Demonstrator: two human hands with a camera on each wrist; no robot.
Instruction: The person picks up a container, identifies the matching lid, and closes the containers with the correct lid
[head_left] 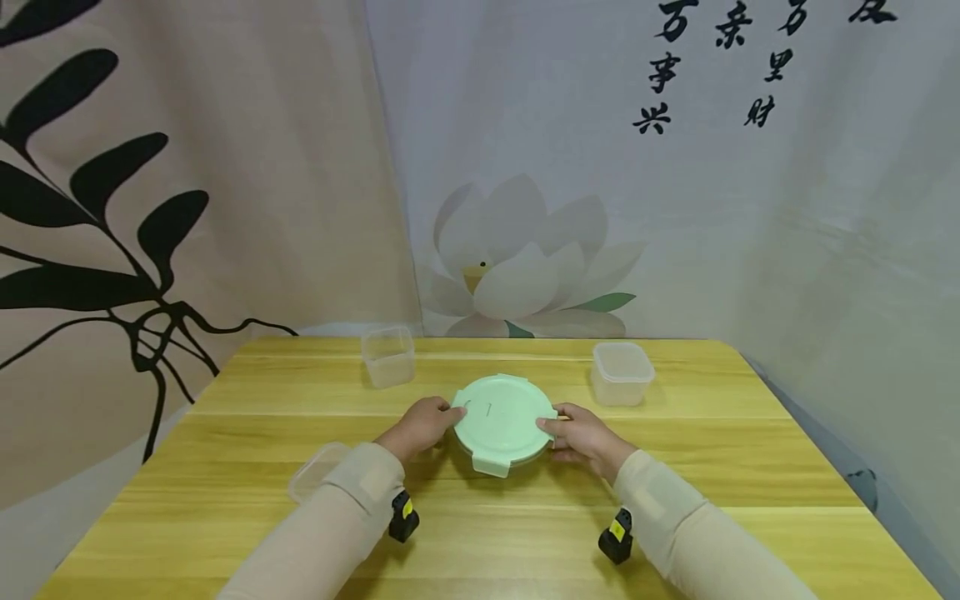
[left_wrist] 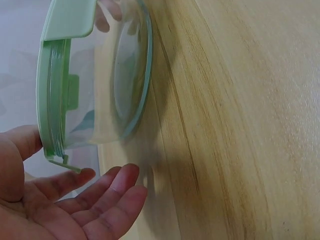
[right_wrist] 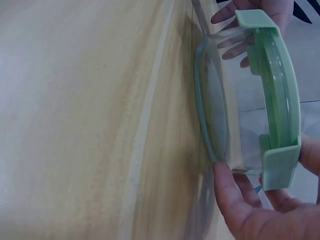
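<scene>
A round glass food container with a mint-green clip lid (head_left: pixel 504 421) is between both hands, close over the wooden table. My left hand (head_left: pixel 424 427) is at its left side, with the thumb on the lid edge. In the left wrist view, the index fingertip (left_wrist: pixel 87 173) touches a side clip (left_wrist: pixel 67 164) that stands out from the glass wall; the other fingers spread below it. My right hand (head_left: pixel 585 439) grips the opposite side, thumb on the lid. In the right wrist view, its fingers (right_wrist: pixel 231 192) reach under the glass base beside another clip (right_wrist: pixel 280 167), which lies folded down.
Two clear plastic boxes stand toward the back of the table, one at the left (head_left: pixel 388 357) and one at the right (head_left: pixel 622 375). A clear plastic lid or shallow box (head_left: pixel 318 469) lies by the left forearm. A printed curtain (head_left: pixel 525 167) hangs behind the table.
</scene>
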